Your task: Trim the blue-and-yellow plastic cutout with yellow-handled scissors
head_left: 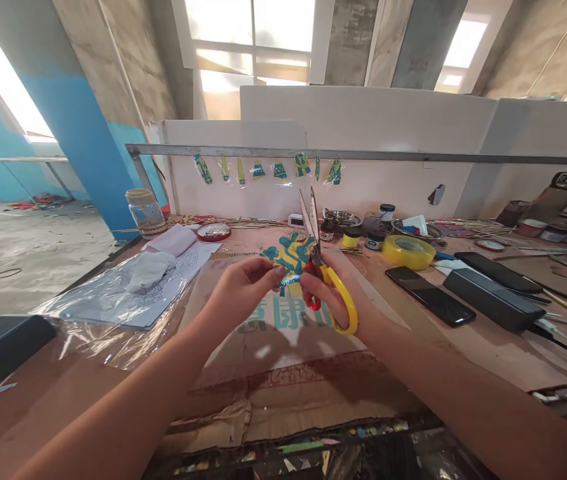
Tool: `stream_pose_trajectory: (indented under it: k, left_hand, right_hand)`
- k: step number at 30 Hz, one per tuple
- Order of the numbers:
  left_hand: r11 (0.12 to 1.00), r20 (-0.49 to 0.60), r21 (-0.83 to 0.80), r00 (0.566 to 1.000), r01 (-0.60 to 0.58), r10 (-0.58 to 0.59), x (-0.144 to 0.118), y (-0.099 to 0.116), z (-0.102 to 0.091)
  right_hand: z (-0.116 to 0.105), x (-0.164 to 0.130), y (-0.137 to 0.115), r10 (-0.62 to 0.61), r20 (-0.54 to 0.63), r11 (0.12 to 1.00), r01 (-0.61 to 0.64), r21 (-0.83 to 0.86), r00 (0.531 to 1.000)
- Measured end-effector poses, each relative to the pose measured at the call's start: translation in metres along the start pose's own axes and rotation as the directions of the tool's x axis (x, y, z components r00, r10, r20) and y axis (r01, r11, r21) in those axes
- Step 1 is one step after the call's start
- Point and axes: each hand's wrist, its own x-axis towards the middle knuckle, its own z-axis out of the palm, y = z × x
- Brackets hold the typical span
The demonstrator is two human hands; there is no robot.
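Note:
My left hand (250, 280) pinches one end of a small glittery blue piece (289, 281). My right hand (333, 283) has scissors (346, 307) with yellow and red handles in its grip, blades pointing up and slightly parted. Its fingertips are close to the other end of the glittery piece; whether they touch it I cannot tell. Just behind the hands is a cluster of blue-and-yellow patterned cutouts (288, 252), partly hidden by the fingers. Under the hands lies a cardboard sheet (243, 347) with green printed characters.
Similar cutouts (278, 170) hang from a metal rail (383, 155) at the back. To the left are papers under clear film (183, 267) and a glass jar (146, 213). Yellow tape (408, 252), a phone (430, 297), a black box (493, 300) and small paint pots (351, 237) stand right.

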Motion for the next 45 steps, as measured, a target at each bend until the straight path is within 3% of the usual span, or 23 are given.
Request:
stream_pose_trajectory:
  k: [3,6,12,20,23,28,32,36,39,45]
  left_hand:
    - [1.0,-0.118,-0.03,0.993,0.009,-0.012,0.0,0.006,-0.007]
    - [0.999,-0.166,-0.034,0.986,0.008,-0.013,0.0,0.013,-0.015]
    - [1.0,-0.191,0.0,0.981,-0.023,0.023,-0.001,0.021,-0.019]
    - [0.996,-0.094,0.07,0.994,-0.051,0.057,-0.006,0.016,-0.016]
    - [0.997,-0.085,0.065,0.995,-0.049,0.054,-0.006,0.013,-0.015]
    - [0.997,-0.073,0.056,0.995,-0.059,0.063,-0.005,0.016,-0.015]
    - [0.999,-0.174,0.002,0.984,-0.034,0.033,-0.004,0.022,-0.017]
    - [0.996,-0.287,-0.09,0.958,-0.026,-0.001,-0.005,0.029,-0.022]
    - [0.993,-0.307,-0.099,0.951,-0.059,0.026,-0.006,0.033,-0.026]
    - [0.992,-0.334,-0.079,0.94,-0.099,0.067,-0.007,0.035,-0.029]
  right_hand:
    - [-0.001,0.004,0.013,0.004,-0.024,0.991,-0.001,0.137,1.0]
    - [-0.005,0.008,0.013,-0.013,-0.068,0.975,0.027,0.218,0.998]
    - [-0.006,0.003,-0.013,0.034,-0.024,0.998,-0.033,0.062,0.999]
    - [-0.003,-0.002,0.0,0.004,-0.028,0.989,0.0,0.147,1.0]
    - [-0.002,-0.004,-0.002,0.036,-0.02,0.986,-0.032,0.165,0.999]
    - [0.0,-0.007,0.003,-0.025,0.015,0.98,0.022,0.199,1.0]
    - [-0.001,-0.007,0.003,-0.036,0.047,0.983,0.027,0.182,0.998]
    - [0.0,-0.008,-0.008,-0.066,0.095,0.997,0.062,0.042,0.993]
    - [0.002,-0.008,-0.01,-0.075,0.083,0.995,0.079,-0.055,0.994]
    - [0.0,-0.008,0.012,-0.024,0.075,0.999,0.026,-0.028,0.997]
